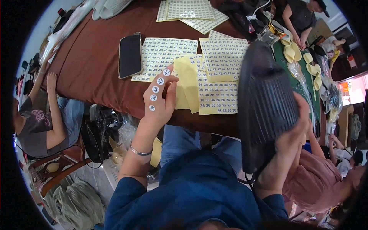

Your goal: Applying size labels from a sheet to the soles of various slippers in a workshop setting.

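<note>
A black slipper [270, 103] with a ribbed upper is gripped in my right hand [285, 147], raised on the right in front of the table edge. The fingers wrap round its far side, and part of the slipper hides the sheets behind it. My left hand [161, 94] hovers at or over the sticker sheets, index finger stretched out and thumb apart; several round white number stickers [155, 89] run along its index finger and back. Beside its fingertips lie yellow backing strips [186, 80] and a sheet of number stickers [218, 94]. Whether the fingertips touch the paper I cannot tell.
A dark phone [130, 55] lies left of the sheets on the brown-covered table [92, 65]. More sticker sheets [188, 9] and light slippers [111, 7] sit at the far side. Yellow slippers [293, 50] line a green surface at right. Other people sit close on both sides.
</note>
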Action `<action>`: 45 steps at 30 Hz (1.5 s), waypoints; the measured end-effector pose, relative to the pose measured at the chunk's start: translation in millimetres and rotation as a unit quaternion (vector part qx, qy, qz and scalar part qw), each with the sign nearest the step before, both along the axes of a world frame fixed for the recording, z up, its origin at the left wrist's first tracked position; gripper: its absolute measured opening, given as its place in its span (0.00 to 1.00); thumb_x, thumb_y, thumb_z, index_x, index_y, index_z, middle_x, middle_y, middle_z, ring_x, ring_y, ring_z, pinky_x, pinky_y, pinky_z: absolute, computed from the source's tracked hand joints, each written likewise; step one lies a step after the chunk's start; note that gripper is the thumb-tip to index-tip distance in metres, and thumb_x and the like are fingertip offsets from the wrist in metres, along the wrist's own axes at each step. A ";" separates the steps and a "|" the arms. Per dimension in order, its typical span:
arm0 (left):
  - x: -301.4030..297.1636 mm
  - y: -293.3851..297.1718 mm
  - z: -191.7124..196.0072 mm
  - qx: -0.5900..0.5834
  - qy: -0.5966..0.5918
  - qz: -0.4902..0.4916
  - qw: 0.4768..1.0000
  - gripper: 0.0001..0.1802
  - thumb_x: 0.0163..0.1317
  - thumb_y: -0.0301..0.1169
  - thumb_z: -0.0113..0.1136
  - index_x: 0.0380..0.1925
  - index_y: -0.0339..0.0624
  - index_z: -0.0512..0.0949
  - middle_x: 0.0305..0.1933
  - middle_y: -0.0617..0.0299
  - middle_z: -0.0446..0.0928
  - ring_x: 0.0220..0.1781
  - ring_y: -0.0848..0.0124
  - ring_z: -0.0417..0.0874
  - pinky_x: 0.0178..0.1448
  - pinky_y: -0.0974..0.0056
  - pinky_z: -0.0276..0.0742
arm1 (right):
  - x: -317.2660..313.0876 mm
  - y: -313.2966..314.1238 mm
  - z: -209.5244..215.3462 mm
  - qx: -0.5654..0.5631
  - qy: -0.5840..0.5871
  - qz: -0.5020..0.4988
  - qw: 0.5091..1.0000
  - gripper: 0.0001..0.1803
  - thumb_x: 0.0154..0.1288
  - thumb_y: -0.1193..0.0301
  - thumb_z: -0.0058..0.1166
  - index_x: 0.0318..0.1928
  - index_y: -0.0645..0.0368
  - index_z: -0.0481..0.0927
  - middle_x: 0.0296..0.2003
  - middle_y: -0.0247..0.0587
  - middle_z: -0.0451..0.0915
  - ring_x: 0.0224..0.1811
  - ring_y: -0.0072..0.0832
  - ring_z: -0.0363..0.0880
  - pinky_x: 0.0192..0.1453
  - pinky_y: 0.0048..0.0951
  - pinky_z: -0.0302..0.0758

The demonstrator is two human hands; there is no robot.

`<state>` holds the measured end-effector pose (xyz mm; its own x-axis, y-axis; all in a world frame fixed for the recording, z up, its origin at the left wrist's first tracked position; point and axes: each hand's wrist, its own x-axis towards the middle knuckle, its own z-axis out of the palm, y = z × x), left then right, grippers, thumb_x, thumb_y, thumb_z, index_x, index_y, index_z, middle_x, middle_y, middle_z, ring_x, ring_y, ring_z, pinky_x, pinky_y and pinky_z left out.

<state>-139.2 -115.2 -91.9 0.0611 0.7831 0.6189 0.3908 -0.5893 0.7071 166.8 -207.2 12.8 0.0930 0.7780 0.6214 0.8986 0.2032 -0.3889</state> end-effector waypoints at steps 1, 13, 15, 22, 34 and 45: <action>0.1 1.1 -1.2 0.019 -0.030 -0.016 0.999 0.18 0.66 0.15 0.55 0.56 0.29 0.75 0.42 0.50 0.82 0.36 0.67 0.85 0.44 0.67 0.80 | -11.9 14.6 -1.2 -0.014 0.030 -0.021 0.999 0.32 0.49 0.81 0.66 0.58 0.62 0.75 0.49 0.53 0.82 0.54 0.47 0.82 0.59 0.37 0.75; -3.0 -46.8 56.3 -0.048 0.038 -0.150 0.987 0.12 0.58 0.19 0.65 0.43 0.40 0.86 0.36 0.58 0.82 0.33 0.61 0.83 0.38 0.61 0.77 | -35.4 16.8 13.5 -0.083 0.023 0.069 0.994 0.20 0.62 0.74 0.63 0.55 0.63 0.79 0.33 0.46 0.85 0.36 0.40 0.86 0.44 0.35 0.80; 12.9 -50.5 55.9 0.026 0.059 -0.221 0.973 0.18 0.52 0.19 0.66 0.44 0.44 0.86 0.36 0.62 0.82 0.33 0.64 0.83 0.37 0.62 0.76 | -30.9 0.1 14.7 -0.009 -0.030 0.138 0.990 0.07 0.62 0.81 0.59 0.41 0.66 0.82 0.34 0.45 0.84 0.38 0.40 0.84 0.47 0.37 0.79; 60.4 -54.1 58.5 0.039 0.138 -0.317 0.937 0.17 0.54 0.22 0.65 0.45 0.47 0.86 0.38 0.61 0.82 0.36 0.61 0.83 0.39 0.59 0.78 | -6.1 -44.1 -21.2 0.018 -0.008 0.167 0.986 0.10 0.56 0.82 0.63 0.40 0.66 0.83 0.35 0.46 0.82 0.39 0.46 0.83 0.45 0.41 0.81; 103.7 -51.8 49.6 0.075 0.209 -0.338 0.914 0.15 0.48 0.22 0.66 0.39 0.45 0.83 0.41 0.60 0.81 0.39 0.61 0.82 0.39 0.59 0.76 | -4.6 -49.0 -38.2 -0.018 0.027 0.195 0.980 0.11 0.56 0.75 0.65 0.42 0.60 0.85 0.46 0.46 0.82 0.54 0.49 0.79 0.63 0.52 0.72; 102.5 -50.5 43.5 0.074 0.227 -0.336 0.911 0.19 0.44 0.23 0.65 0.41 0.45 0.83 0.41 0.61 0.80 0.37 0.62 0.80 0.38 0.59 0.76 | -8.3 -49.4 -31.6 -0.025 0.039 0.181 0.982 0.10 0.58 0.75 0.64 0.42 0.60 0.86 0.48 0.45 0.83 0.56 0.48 0.79 0.68 0.53 0.69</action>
